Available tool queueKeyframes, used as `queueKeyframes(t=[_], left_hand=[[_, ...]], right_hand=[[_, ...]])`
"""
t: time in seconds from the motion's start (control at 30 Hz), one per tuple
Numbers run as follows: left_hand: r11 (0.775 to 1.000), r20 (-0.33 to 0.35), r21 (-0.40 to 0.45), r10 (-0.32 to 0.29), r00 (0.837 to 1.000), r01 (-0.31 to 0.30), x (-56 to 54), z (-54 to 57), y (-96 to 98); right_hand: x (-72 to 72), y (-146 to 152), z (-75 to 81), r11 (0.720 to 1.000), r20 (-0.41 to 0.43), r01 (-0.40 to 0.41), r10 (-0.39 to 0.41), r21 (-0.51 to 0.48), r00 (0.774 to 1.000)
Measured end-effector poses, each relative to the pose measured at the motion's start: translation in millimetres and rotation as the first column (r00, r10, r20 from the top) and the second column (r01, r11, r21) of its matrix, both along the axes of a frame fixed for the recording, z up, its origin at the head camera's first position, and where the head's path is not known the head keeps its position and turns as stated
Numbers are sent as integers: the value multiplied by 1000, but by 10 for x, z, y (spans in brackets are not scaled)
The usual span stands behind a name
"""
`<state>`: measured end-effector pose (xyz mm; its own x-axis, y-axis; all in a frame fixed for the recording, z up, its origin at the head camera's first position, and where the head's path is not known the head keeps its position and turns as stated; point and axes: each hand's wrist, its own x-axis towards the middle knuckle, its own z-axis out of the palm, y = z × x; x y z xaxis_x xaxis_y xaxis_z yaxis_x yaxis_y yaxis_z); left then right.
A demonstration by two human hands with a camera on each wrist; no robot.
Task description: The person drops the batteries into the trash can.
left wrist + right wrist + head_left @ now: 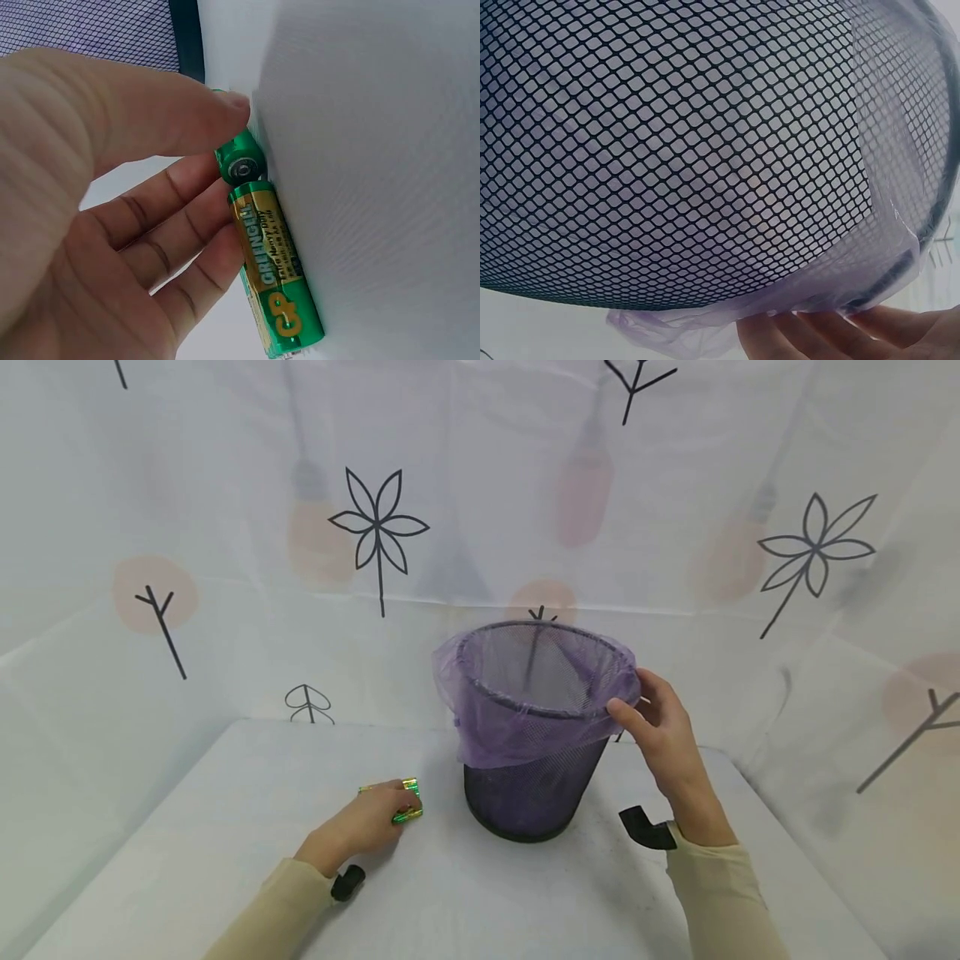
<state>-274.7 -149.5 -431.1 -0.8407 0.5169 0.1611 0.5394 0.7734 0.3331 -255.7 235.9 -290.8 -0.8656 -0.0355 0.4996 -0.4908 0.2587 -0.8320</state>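
Note:
A black mesh wastebasket [536, 793] stands on the white table, with a translucent purple bin bag [502, 735] lining it and folded over its rim. My right hand [667, 739] grips the rim at its right side through the bag, thumb at the near edge and fingers round the outside. Left of the basket, my left hand [371, 818] is down at the table over green and gold AA batteries [408, 816]. In the left wrist view, thumb and fingers pinch one battery [241, 157], while another battery [274, 277] lies end-on to it, touching the other fingertips.
The white table [225, 860] reaches back to a pale cloth backdrop [450, 527] printed with flowers and twigs, which also hangs along both sides. Black curved mounts [647, 829] stick out from both wrists.

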Motion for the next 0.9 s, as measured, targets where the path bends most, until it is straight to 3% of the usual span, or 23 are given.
queueKeyframes(t=[0.53,0.9], left_hand=[[1000,83,14,15,996,-16,-5,-43,66],[999,90,40,13,996,-17,-19,-39,81]], right_hand=[[-11,10,-34,1000,-5,-4,4,4,1000],[-32,8,-28,1000,-15,-8,8,-3,1000]])
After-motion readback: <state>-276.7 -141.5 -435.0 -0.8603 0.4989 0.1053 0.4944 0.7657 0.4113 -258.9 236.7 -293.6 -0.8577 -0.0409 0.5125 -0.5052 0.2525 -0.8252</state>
